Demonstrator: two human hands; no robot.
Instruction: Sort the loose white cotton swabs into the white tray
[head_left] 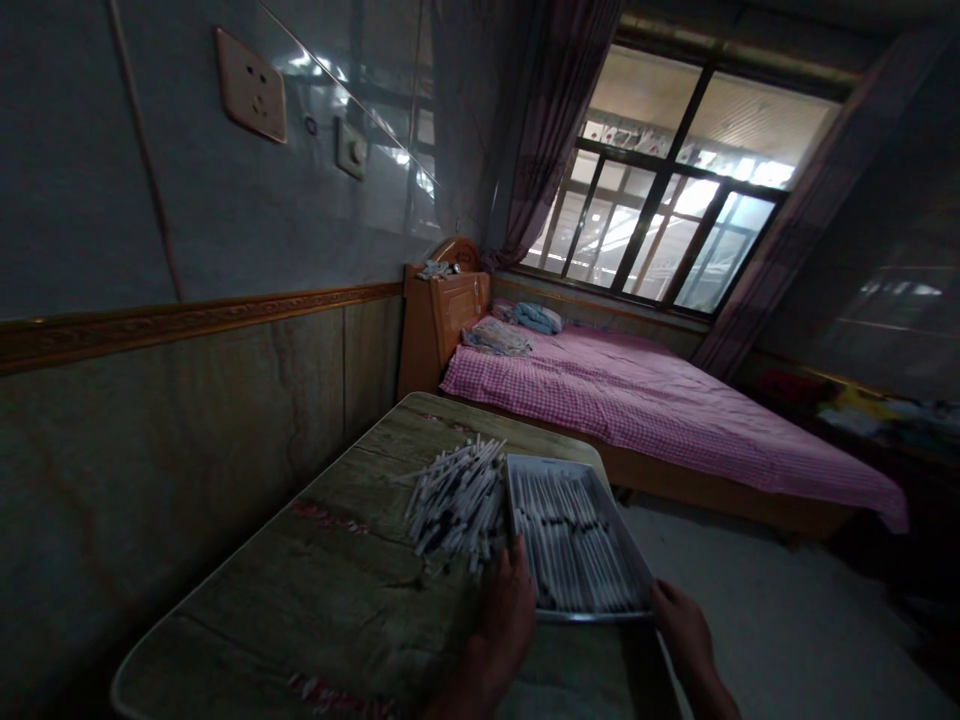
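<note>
**Bedroom table with a tray and a heap of white sticks, both hands at the tray**

Dim light fills a bedroom, most of it coming through a barred window (660, 180) hung with a dark curtain (555, 120). Along the far wall stands a bed (637, 425) with a pink checked sheet, a wooden headboard (446, 315) and folded cloths (538, 318) near its head. Shiny wall panels (187, 450) run down the left side, topped by a carved strip of trim (187, 325), with a wall socket (251, 85) above it.

Nearest the camera is a folding table (300, 580) with a mottled green-brown top. On it sits a loose heap of white sticks (456, 500), lying crossed at all angles, some with dark marks. Just beside the heap, on its right, is a shallow pale tray (541, 463), tilted in view by the wide lens. It holds neat rows of similar sticks (574, 535), all running the same way.

The left hand (510, 610) sits at the near left side of the tray, fingers loosely bent, right by both the tray and the heap. The right hand (681, 628) is at the tray's near right corner, beyond the table edge. Whether either hand has a firm grip on the tray, I cannot tell.
</note>
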